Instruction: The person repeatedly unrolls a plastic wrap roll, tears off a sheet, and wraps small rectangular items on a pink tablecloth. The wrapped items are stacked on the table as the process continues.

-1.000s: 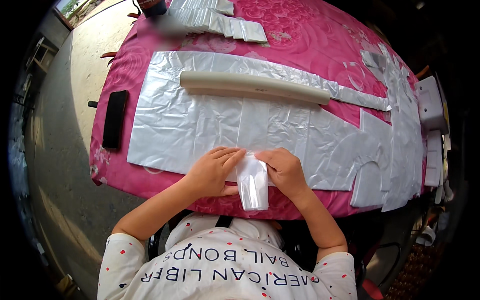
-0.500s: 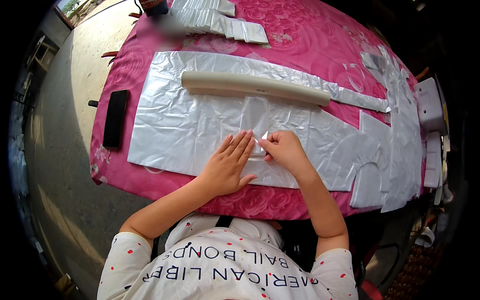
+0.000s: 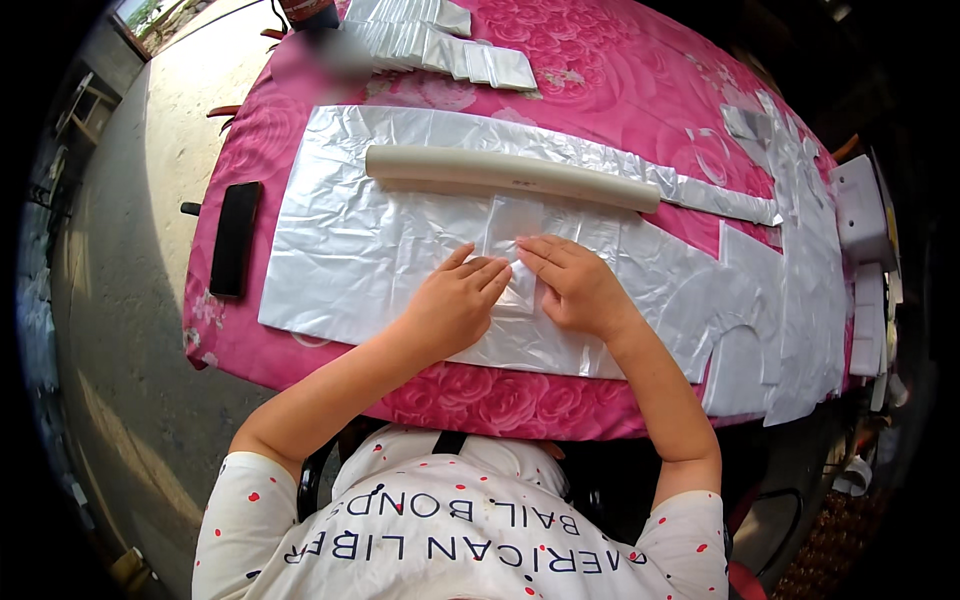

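A small clear plastic bag (image 3: 514, 217), partly folded, lies on a stack of large silvery-white plastic sheets (image 3: 350, 250). On its left edge rest the fingertips of my left hand (image 3: 458, 305), the fingers stretched out and slightly apart. My right hand (image 3: 583, 288) lies across the bag from the other side, fingers extended and close together, thumb lower and apart. The fingertips of both hands nearly meet over the bag and hide part of it. Just beyond them, a long beige tube (image 3: 510, 172) lies across the sheets.
A black phone (image 3: 235, 240) lies at the left on the pink flowered tablecloth (image 3: 480, 398). Small folded plastic packets (image 3: 480, 64) sit in rows at the far left. Cut plastic pieces (image 3: 805, 270) spread along the right side. White plastic containers (image 3: 860, 215) stand beyond the right edge.
My right hand has let go of the pinched plastic edge, and its fingers now lie flat, slightly farther away. My left hand has turned, its fingertips now at the bag's left edge.
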Available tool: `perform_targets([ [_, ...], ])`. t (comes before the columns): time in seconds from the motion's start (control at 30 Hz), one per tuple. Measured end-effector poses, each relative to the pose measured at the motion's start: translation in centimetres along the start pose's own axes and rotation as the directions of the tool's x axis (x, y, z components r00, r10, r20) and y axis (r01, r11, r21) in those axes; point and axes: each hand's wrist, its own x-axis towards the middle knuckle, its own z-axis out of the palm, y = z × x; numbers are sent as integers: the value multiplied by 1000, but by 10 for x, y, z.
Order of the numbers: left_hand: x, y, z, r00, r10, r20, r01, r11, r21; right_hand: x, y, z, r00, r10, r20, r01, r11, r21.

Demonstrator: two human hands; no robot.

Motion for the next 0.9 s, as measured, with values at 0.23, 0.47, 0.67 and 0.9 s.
perform_targets([
  [0.23, -18, 7, -12, 989, 142, -52, -151, 953, -263, -13, -17, 11, 989, 26, -149, 5, 979, 202],
  [0.47, -27, 10, -12, 998, -44, -39, 26, 927, -375, -26, -34, 14, 959, 262, -105, -208, 908, 364],
  [0.67, -4, 13, -9, 821, -564, 89, 487, 610, -625, 3, -27, 4, 647, 705, 290, -731, 467, 497],
  [0.9, 16, -1, -21, 804, -593, 47, 556, 720, -415, 19, -18, -1, 507, 737, 447, -852, 350, 389],
])
